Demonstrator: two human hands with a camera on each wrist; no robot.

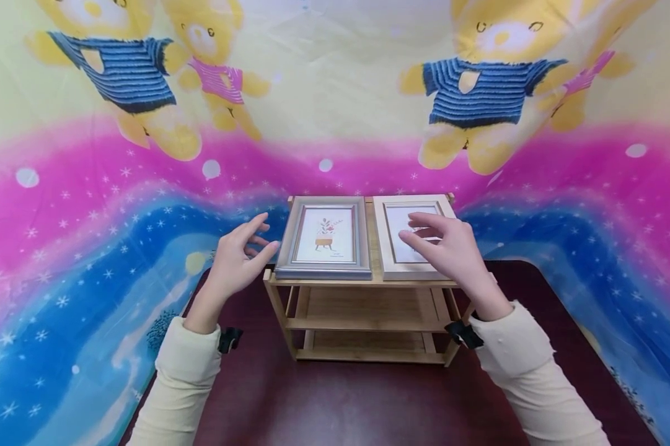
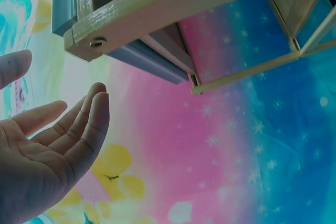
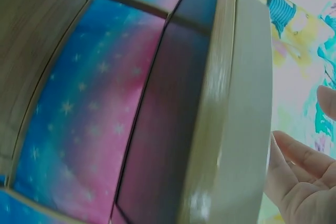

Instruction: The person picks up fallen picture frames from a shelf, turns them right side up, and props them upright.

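Two picture frames lie side by side on the top board of a small wooden rack [image 1: 362, 323]. The silver-grey frame [image 1: 323, 272], on the left, holds a print of a potted plant. A cream-white frame [image 1: 407, 272] lies on the right, its print partly hidden by my right hand [image 1: 449, 244]. That hand hovers over the white frame with fingers loosely bent, holding nothing. My left hand [image 1: 240, 254] is beside the grey frame's left edge, fingers relaxed and nothing in them. In the left wrist view the left hand [image 2: 58, 150] is apart from the rack's corner [image 2: 84, 40].
Two lower shelves [image 1: 368, 342] of the rack are visible under the top board. The rack stands on a dark red table [image 1: 346, 402]. Behind and around it hangs a printed cloth [image 1: 335, 93] with bears and stars. Black straps [image 1: 230, 340] circle both wrists.
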